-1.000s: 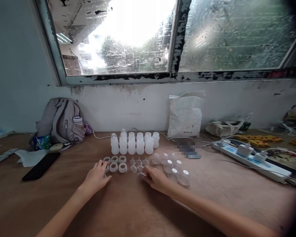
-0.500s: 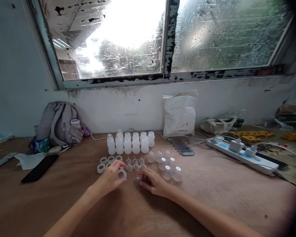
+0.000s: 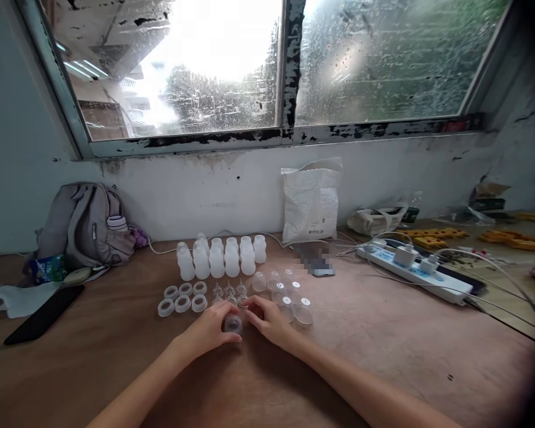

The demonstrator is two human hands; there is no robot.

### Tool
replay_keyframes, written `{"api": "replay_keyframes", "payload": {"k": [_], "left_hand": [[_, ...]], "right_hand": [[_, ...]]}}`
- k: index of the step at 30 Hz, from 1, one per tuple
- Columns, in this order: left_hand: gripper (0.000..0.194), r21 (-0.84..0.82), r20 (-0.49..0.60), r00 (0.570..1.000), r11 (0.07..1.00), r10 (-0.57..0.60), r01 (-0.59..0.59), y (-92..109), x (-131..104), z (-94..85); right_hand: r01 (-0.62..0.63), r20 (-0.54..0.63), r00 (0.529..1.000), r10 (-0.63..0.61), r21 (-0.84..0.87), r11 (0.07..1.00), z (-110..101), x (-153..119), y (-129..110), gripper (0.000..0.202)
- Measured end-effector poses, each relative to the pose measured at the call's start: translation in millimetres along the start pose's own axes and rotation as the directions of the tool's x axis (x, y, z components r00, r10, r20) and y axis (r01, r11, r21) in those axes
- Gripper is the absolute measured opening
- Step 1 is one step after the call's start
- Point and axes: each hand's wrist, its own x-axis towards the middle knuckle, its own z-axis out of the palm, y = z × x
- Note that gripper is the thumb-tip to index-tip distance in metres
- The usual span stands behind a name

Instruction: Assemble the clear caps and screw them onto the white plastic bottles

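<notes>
Both hands have converged since a second ago: left hand (image 3: 209, 330) is pinching a small translucent plastic screw ring (image 3: 233, 324) between its fingertips while right hand (image 3: 267, 318) is closing fingers beside it, seemingly light, stiff, slippery, best gripped by the rim.

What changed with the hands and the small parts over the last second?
The left hand picked a translucent white plastic ring from the rows and brought it inward; the right hand carried a small clear nipple over to meet it. The white plastic bottles and clear caps stayed put.
</notes>
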Motion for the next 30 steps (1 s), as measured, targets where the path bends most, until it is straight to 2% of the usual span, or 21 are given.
{"api": "replay_keyframes", "payload": {"k": [4, 6, 9, 13, 16, 18, 21, 23, 27, 30], "left_hand": [[0.016, -0.039, -0.065, 0.997, 0.998, -0.043, 0.04, -1.2, -1.2, -0.2], [0.019, -0.196, -0.101, 0.988, 0.976, -0.113, 0.092, -1.2, 1.7, -0.2], [0.024, -0.453, -0.134, 0.964, 0.88, -0.229, 0.146, -0.5, 10.1, 3.0], [0.031, -0.569, -0.155, 0.941, 0.806, -0.3, 0.163, 1.7, 22.4, 15.1], [0.038, -0.631, -0.16, 0.927, 0.757, -0.339, 0.168, 2.8, 25.5, 25.4], [0.038, -0.647, -0.155, 0.932, 0.747, -0.327, 0.155, 2.8, 23.3, 29.8], [0.032, -0.593, -0.15, 0.96, 0.798, -0.237, 0.104, 2.0, 16.2, 32.1], [0.027, -0.549, -0.167, 0.963, 0.832, -0.21, 0.086, 1.2, 12.0, 32.1], [0.022, -0.56, -0.175, 0.951, 0.82, -0.255, 0.117, -0.6, 8.8, 32.5], [0.022, -0.543, -0.165, 0.956, 0.832, -0.242, 0.117, -2.2, 9.1, 34.0]], "right_hand": [[0.018, 0.002, 1.0, -0.018, -0.004, 1.0, 1.2, -0.3, 3.0, 0.016], [0.047, 0.015, 0.999, -0.047, 0.003, 0.999, 0.7, -1.3, 2.7, 0.021], [0.076, 0.043, 0.996, -0.078, 0.051, 0.996, -0.4, -3.6, -1.7, 0.026], [-0.002, 0.023, 1.0, -0.003, 0.211, 0.977, -0.4, -4.9, -8.0, 0.015], [-0.087, -0.022, 0.995, 0.097, 0.289, 0.954, 0.8, -3.9, -8.3, 0.019], [-0.143, -0.024, 0.987, 0.159, 0.319, 0.937, 1.7, -3.4, -7.3, 0.022], [-0.183, -0.038, 0.978, 0.205, 0.313, 0.932, 3.8, -3.9, -6.1, 0.021], [-0.179, -0.045, 0.979, 0.198, 0.272, 0.946, 5.6, -4.8, -5.9, 0.019], [-0.142, -0.023, 0.988, 0.15, 0.201, 0.969, 9.1, -5.0, -5.2, 0.015], [-0.141, -0.035, 0.988, 0.15, 0.179, 0.974, 11.0, -4.1, -4.0, 0.013]]}}
